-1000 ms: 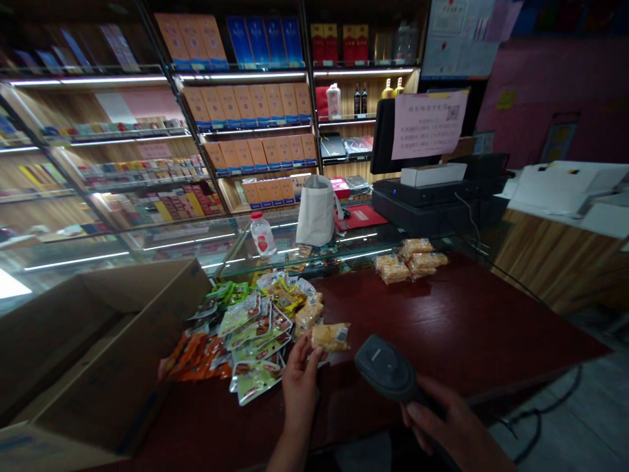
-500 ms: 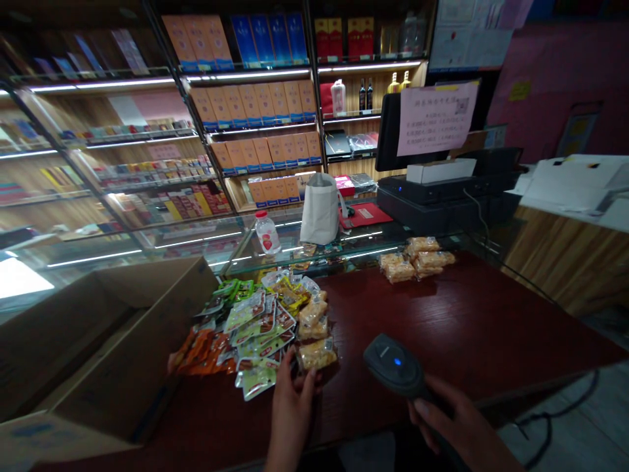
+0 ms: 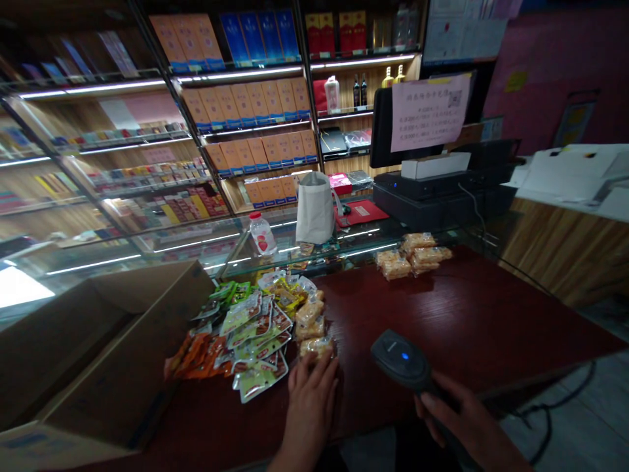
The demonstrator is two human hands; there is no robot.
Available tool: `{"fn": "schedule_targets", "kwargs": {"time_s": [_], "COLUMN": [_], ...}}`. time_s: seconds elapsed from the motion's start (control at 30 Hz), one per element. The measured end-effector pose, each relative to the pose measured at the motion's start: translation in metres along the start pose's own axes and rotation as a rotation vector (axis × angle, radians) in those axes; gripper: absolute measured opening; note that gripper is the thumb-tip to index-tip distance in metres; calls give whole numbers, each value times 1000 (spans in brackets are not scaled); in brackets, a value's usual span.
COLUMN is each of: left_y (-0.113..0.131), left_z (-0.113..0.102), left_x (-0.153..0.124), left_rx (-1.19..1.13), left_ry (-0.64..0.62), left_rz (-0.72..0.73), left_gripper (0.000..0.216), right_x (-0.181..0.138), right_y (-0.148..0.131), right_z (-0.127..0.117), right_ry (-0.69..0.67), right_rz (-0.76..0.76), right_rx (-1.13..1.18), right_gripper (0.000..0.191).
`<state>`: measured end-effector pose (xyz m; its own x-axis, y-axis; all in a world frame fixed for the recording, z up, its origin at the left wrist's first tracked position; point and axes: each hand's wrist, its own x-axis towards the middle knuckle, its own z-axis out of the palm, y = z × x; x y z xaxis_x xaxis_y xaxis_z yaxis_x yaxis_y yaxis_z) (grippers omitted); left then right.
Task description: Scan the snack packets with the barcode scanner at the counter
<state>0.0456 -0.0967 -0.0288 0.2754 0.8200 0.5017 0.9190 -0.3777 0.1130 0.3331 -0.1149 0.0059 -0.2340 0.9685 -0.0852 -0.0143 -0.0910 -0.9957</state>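
Note:
My left hand [image 3: 313, 391] reaches palm down to the near end of a row of clear-wrapped pale snack packs [image 3: 309, 316]. Its fingers are stretched out, their tips against the nearest wrapped snack [image 3: 316, 347] and partly covering it. To its left lies a pile of flat green-and-white snack pouches [image 3: 255, 347], with orange packets [image 3: 202, 354], green packets [image 3: 233, 292] and yellow packets [image 3: 289, 293] around them. My right hand [image 3: 455, 410] is closed round the handle of a dark barcode scanner [image 3: 400, 360], held above the counter with a blue light showing on top.
An open cardboard box [image 3: 98, 354] stands at left on the dark red counter [image 3: 472, 314]. More wrapped snacks [image 3: 413, 255] lie farther back. A bottle [image 3: 263, 235], a white bag [image 3: 314, 210] and a monitor [image 3: 383, 128] on a black base stand behind. Cables hang at right.
My left hand has turned from pinching beside the nearest snack pack to lying over its near edge, slightly right. The pack has shifted a little away from me. The scanner stays in my right hand.

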Motion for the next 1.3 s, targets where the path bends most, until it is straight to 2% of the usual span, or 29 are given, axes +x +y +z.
{"fn": "schedule_targets", "kwargs": {"time_s": [0.1,0.27,0.4,0.5,0.67,0.83,0.93,1.07,1.17,1.3], "left_y": [3,-4,-3,8,32,53,69,94,109,119], "left_z": [0,-1,4,13,39,68,85,108,122,132], "left_x": [10,12,23,48,112,203,266,340,376,402], "left_rx": [98,124,-5,-166,-402,-531,-430,-280,-228,-146], "left_ry": [-30,24,93,105,109,65,-7,-83,-120,-183], "left_rz": [6,-62,-55,-5,102,211,174,120,120,91], "left_gripper": [37,32,30,29,24,22,28,41,46,35], "right_x": [0,1,8,20,44,54,54,57,62,67], "right_y": [-2,2,5,8,19,30,30,28,29,34], "right_z": [-1,-11,-32,-51,-78,-82,-82,-88,-91,-90], "right_ry": [8,63,192,325,512,583,525,472,481,496], "right_rz": [-13,-1,75,58,-2,5,-3,13,11,24], "right_rx": [5,37,118,239,433,503,416,374,422,456], "right_gripper": [37,42,46,46,51,51,48,55,58,58]}}
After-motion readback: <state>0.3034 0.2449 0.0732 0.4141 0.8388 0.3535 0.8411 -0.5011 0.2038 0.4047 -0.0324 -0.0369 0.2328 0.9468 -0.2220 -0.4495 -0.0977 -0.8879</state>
